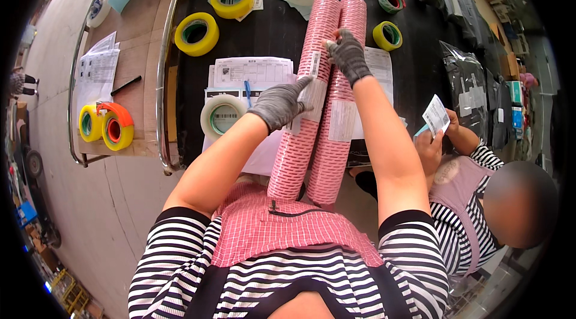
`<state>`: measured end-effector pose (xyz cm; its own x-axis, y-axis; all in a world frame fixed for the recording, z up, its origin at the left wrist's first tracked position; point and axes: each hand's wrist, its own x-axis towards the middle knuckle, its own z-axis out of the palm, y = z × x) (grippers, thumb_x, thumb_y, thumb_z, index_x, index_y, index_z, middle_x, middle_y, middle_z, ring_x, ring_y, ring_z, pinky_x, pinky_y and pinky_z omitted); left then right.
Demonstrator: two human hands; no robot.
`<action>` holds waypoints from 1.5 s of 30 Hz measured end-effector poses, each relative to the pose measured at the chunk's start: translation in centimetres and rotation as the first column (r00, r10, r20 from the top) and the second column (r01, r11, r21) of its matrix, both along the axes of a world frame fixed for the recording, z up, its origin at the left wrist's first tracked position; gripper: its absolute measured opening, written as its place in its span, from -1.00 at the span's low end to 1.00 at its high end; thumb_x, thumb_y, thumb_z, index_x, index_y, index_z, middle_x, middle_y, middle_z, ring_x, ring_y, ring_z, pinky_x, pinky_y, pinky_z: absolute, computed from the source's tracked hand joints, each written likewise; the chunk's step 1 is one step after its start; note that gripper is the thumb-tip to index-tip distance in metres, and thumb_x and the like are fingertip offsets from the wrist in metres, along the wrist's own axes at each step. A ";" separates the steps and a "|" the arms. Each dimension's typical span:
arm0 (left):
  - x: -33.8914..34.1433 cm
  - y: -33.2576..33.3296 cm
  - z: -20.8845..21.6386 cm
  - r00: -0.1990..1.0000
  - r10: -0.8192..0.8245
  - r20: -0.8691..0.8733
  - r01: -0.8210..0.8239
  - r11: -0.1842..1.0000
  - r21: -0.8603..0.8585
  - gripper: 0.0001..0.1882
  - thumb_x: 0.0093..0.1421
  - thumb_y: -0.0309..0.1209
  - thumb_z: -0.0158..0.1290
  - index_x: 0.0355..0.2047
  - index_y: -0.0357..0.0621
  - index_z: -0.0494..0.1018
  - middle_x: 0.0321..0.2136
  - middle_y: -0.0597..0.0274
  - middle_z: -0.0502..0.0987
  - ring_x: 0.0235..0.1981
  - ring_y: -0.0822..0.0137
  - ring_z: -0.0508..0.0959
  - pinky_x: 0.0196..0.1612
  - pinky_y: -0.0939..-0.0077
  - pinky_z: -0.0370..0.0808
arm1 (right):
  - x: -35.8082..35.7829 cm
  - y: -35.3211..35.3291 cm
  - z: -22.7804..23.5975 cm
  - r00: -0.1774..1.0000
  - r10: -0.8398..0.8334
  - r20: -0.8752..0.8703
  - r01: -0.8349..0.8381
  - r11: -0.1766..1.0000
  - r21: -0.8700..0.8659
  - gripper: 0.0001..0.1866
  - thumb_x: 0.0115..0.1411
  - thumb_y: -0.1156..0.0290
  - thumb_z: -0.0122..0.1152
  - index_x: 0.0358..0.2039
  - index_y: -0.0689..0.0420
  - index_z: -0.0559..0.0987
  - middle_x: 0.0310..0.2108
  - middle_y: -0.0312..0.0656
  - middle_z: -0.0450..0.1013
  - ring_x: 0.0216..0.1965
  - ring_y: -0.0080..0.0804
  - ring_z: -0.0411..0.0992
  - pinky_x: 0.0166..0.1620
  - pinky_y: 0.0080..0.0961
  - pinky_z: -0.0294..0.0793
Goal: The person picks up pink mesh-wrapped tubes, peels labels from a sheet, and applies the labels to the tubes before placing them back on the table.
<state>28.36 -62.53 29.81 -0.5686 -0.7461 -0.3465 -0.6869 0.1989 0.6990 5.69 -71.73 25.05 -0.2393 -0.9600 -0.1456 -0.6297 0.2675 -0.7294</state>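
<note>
Two long pink-and-white patterned rolls lie side by side on the black table [270,31], running from its far part to the near edge. My left hand [281,103], in a grey glove, presses a white label against the left roll [303,109]. My gloved right hand [348,55] pinches the edge of a small white label between the rolls, up near the right roll [345,115]. Both rolls carry white stickers on their sides. I wear a pink checked apron over a striped shirt.
Several tape rolls lie about: yellow ones [197,33], a clear one [223,116], a red tape dispenser [117,127] on a wooden cart. Printed sheets [252,71] and a blue pen lie under my arms. A person at my right holds a white label [435,115]. Grey mailer bags [468,88] are stacked at right.
</note>
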 end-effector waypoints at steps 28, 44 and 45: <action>1.3 7.0 3.4 0.747 0.264 -0.610 -0.016 0.924 0.381 -0.74 0.19 -0.37 0.25 -0.16 -0.26 0.59 -0.30 0.27 0.64 -0.22 0.48 0.55 -0.06 0.53 0.48 | 4.4 25.6 8.9 0.966 0.091 0.243 0.042 0.869 -0.493 -0.81 0.14 0.45 0.37 -0.24 0.21 0.63 -0.36 -0.24 0.54 -0.34 -0.54 0.48 -0.25 -0.60 0.48; -0.8 7.4 4.5 0.773 0.193 -0.604 0.060 0.926 0.373 -0.80 0.20 -0.43 0.20 -0.20 -0.26 0.62 -0.34 0.27 0.64 -0.24 0.49 0.56 -0.07 0.53 0.50 | 3.3 26.5 9.5 0.726 -0.022 0.687 0.039 0.999 -0.010 -0.74 0.19 0.42 0.35 -0.15 0.29 0.63 -0.34 -0.25 0.60 -0.28 -0.64 0.47 -0.15 -0.63 0.49; -0.9 7.5 4.4 0.788 0.190 -0.586 0.040 0.934 0.356 -0.81 0.20 -0.43 0.20 -0.22 -0.27 0.62 -0.36 0.28 0.64 -0.28 0.50 0.56 -0.11 0.54 0.50 | 3.4 26.6 9.4 0.739 -0.005 0.674 0.050 0.998 -0.046 -0.74 0.20 0.42 0.35 -0.15 0.30 0.63 -0.33 -0.25 0.60 -0.28 -0.63 0.47 -0.15 -0.62 0.49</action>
